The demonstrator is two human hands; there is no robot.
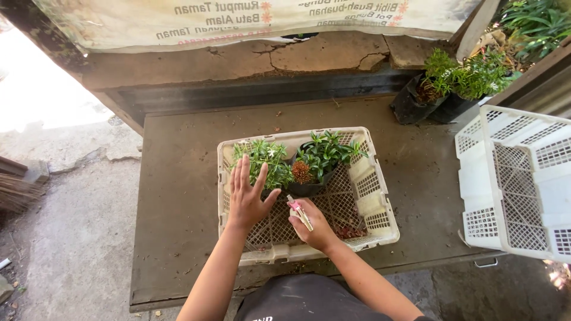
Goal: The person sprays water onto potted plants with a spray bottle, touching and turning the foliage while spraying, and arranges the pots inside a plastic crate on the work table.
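**Hands over cream crate with two potted plants**

Dark shirt (297, 300) at 6 o'clock, cut off by the bottom edge. Both forearms reach up from it into the cream plastic crate (380, 229), which sits mid-frame on a dark, dusty table (178, 178).

Left hand (248, 196): open, fingers spread, palm down, over the crate's left half, fingertips at the leaves of the left plant (264, 157). Holding nothing that I can see; contact with the leaves is hard to confirm.

Right hand (312, 224): closed around a small pink-and-cream item (299, 213), tip pointing to 11 o'clock. Most of it is hidden in the fist; kind unclear.

Crate look: lattice walls and floor, worn, dirt specks and reddish bits on the floor at its 4 o'clock corner. Two plants stand in its far half: the left one green with small pale flowers, pot hidden by foliage and hand; the right plant (327, 154) in a black grow bag, with a brown spiky flower head (302, 172).

At 3 o'clock, a white lattice crate (517, 178), cut off by the right edge. At 1 o'clock, two more leafy plants in black bags (416, 101) on the table's far corner. At 12 o'clock, cracked wall and a pale banner (148, 27), cut off at top. At 9 o'clock, concrete floor, overexposed.
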